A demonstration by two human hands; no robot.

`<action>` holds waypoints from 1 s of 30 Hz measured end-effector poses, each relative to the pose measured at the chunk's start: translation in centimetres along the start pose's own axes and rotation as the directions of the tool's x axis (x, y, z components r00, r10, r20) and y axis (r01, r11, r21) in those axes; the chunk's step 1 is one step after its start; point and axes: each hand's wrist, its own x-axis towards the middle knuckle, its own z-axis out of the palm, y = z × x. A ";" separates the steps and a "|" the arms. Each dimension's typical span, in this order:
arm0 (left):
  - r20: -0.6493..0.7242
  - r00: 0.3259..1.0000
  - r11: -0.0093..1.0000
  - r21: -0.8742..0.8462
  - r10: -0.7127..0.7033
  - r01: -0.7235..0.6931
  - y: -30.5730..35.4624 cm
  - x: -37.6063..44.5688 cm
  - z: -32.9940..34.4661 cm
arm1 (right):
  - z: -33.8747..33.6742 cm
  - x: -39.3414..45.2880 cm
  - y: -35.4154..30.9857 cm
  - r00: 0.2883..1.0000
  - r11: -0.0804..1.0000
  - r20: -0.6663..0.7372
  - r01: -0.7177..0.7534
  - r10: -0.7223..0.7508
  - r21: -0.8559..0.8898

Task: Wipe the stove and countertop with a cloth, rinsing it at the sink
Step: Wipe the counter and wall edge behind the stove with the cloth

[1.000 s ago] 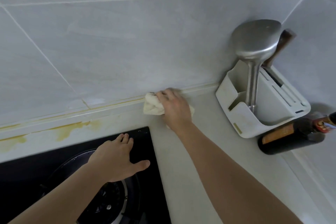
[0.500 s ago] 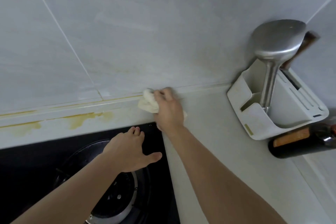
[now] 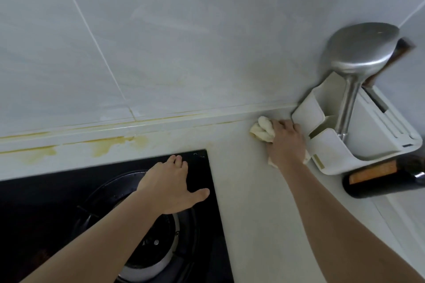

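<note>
My right hand (image 3: 286, 142) grips a bunched cream cloth (image 3: 261, 131) and holds it down on the pale countertop (image 3: 253, 202), near the back wall and right against the white utensil holder (image 3: 333, 158). My left hand (image 3: 171, 187) rests flat with straight fingers on the black glass stove (image 3: 208, 225), over the rear right of the burner (image 3: 147, 248). Yellow-brown stains (image 3: 110, 146) mark the counter strip behind the stove.
The utensil holder in the corner carries a steel ladle (image 3: 358, 53) and a wooden-handled tool (image 3: 402, 48). A dark bottle (image 3: 381, 179) with an orange label lies just in front of it. Tiled wall (image 3: 184, 41) closes the back and right.
My right hand has slid the cloth to the right along the back edge, from beside the stove's corner to the utensil holder. My left hand has stayed on the stove.
</note>
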 end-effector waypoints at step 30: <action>-0.078 0.997 0.999 -0.049 0.015 -0.019 -0.4 0.2 0.3 | -2.1 -3.0 -15.0 0.933 0.943 0.163 0.300 -0.321 0.142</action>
